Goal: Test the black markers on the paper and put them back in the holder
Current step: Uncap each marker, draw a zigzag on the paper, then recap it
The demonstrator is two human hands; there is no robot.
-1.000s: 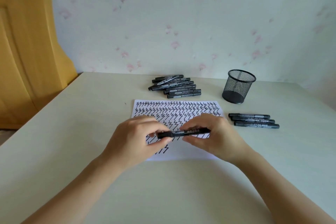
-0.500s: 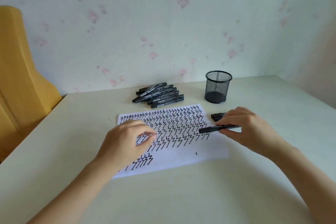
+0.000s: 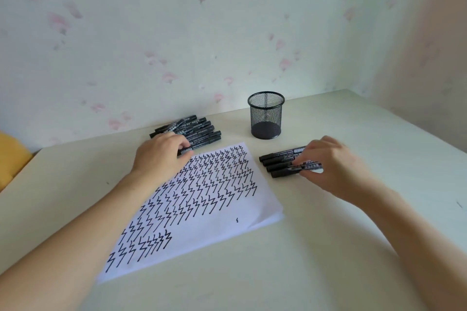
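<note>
- While our two arms are reaching out over the pale table, we are looking down at a sheet of paper lying askew between them, its upper part filled with rows of black zigzag strokes.
- We are laying our left hand on the near end of a pile of black markers that is sitting just beyond the paper's far edge; the fingers are curling over the nearest marker of that pile and seem to be gripping it, though the fingertips are hiding behind the knuckles.
- We are bringing our right hand down on a row of four markers lying side by side just right of the paper, caps pointing toward the sheet.
- We are pinching the nearest marker in that row with the right thumb and fingers, and its barrel is resting on the table alongside the other three.
- We are seeing the black mesh holder standing upright behind the paper, between the pile and the row, apart from both hands; no marker is showing inside it.
- Behind the table, a pale wall with faint pink blotches is filling the upper view, and something yellow is showing at the left edge.
</note>
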